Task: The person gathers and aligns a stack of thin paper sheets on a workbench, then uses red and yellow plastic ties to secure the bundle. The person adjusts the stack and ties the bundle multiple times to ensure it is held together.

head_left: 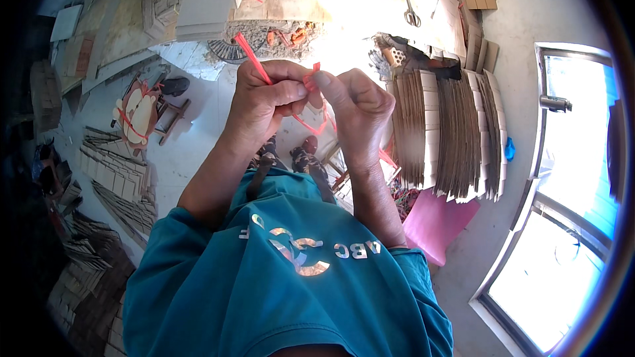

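Observation:
Both of my hands are raised in front of my chest, working a thin red plastic strap. My left hand is closed around the strap, whose free end sticks up and to the left above my knuckles. My right hand pinches another part of the same strap between thumb and forefinger near its short upright end. A loop of the strap hangs below, between my two hands. My hands touch each other at the fingertips.
A large bundle of flat brown cardboard sheets lies to my right on the floor. More cardboard stacks spread at left. Scissors lie far ahead. A pink sheet is by my right elbow, a window at right.

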Demonstrator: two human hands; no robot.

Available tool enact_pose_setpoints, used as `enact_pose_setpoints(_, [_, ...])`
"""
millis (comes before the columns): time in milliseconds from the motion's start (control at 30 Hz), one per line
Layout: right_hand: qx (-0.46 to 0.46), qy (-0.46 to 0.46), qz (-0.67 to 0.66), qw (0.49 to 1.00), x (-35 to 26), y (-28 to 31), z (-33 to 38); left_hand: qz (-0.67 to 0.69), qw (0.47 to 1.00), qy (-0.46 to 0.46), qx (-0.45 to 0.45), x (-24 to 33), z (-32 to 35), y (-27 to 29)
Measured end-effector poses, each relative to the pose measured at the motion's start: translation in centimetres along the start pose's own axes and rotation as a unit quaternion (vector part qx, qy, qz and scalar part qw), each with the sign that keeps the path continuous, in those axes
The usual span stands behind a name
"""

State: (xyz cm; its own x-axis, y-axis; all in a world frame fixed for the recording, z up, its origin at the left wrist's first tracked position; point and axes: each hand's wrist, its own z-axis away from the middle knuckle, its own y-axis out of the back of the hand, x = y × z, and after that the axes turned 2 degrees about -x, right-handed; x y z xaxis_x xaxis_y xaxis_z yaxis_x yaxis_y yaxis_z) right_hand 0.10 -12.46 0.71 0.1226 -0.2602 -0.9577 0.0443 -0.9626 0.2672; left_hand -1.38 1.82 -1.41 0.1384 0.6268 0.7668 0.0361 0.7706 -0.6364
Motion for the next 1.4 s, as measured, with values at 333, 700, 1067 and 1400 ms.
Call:
enact_pose_setpoints(333, [-0.021, 0.015, 0.005, 1.000, -0.2, -0.3, 0.0, -0.141, 0.990, -0.025, 0.005, 0.9, 0.3, 0.1])
enact_pose_setpoints(700, [-0.042, 0.188, 0.183, 0.964, 0.0, 1.9, -0.4, -0.177, 0.983, 0.038, 0.001, -0.2, -0.5, 0.0])
enact_pose_setpoints(1067, [0.006, 0.222, 0.253, 0.942, 0.1, 3.4, -0.3, -0.173, 0.982, 0.029, -0.075, -0.2, -2.4, -1.0])
enact_pose_setpoints(1400, [-0.193, -0.172, -0.243, 0.935, -0.1, 3.6, 2.0, -0.292, 0.954, -0.031, -0.065, 0.4, -0.2, -0.1])
